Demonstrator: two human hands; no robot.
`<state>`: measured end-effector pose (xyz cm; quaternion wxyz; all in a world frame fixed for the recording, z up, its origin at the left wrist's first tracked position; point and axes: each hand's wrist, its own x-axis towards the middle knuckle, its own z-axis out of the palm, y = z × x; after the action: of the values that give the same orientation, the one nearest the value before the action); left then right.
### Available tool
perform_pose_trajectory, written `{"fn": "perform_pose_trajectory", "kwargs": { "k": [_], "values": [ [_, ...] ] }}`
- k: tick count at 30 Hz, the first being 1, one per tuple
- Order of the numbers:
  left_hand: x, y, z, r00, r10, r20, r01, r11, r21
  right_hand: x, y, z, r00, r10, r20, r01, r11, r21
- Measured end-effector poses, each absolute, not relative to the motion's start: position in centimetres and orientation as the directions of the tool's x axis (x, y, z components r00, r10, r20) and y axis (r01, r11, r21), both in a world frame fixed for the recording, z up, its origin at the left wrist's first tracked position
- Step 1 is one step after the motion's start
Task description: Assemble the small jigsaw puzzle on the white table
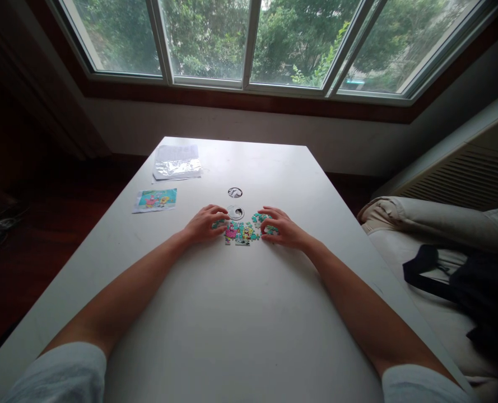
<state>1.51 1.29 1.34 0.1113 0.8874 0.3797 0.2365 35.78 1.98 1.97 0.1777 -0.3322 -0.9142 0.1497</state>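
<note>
Jigsaw puzzle (238, 230), head view: on white table (240, 324), between left hand (208, 223) and right hand (285, 229). Pink-and-yellow middle apparently joined; lower edge ragged, loose pieces (257, 218) at right seemingly yet to be fitted. Both hands loosely curled; whether either grips a piece, cannot tell.

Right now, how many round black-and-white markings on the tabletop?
2. The far marking is on the window side; the near marking is just beyond the puzzle pieces, beside the left hand. Others could be hidden under left hand, right hand or pieces.
</note>
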Motion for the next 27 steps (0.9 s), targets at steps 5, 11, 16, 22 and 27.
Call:
{"fn": "perform_pose_trajectory", "kwargs": {
  "k": [5,11,16,22,27],
  "values": [
    [1.8,1.0,1.6,0.643,0.692,0.329,0.595,-0.721,0.355,35.8,2.4,1.2,-0.68,0.669,0.301,0.578,0.741,-0.342],
    [2.0,0.9,1.5,0.653,0.683,0.328,0.584,-0.729,0.355,35.7,2.6,1.0,-0.685,0.657,0.315,0.564,0.751,-0.343],
    [2.0,1.0,1.4,0.661,0.673,0.332,0.571,-0.738,0.359,35.5,2.6,0.7,-0.684,0.671,0.286,0.577,0.738,-0.35],
    [2.0,0.9,1.7,0.665,0.672,0.326,0.572,-0.739,0.355,35.4,2.3,1.0,-0.679,0.672,0.296,0.581,0.738,-0.342],
    [1.9,1.0,1.6,0.66,0.678,0.324,0.577,-0.733,0.36,35.9,2.2,1.7,-0.721,0.63,0.287,0.54,0.771,-0.337]
  ]
}}
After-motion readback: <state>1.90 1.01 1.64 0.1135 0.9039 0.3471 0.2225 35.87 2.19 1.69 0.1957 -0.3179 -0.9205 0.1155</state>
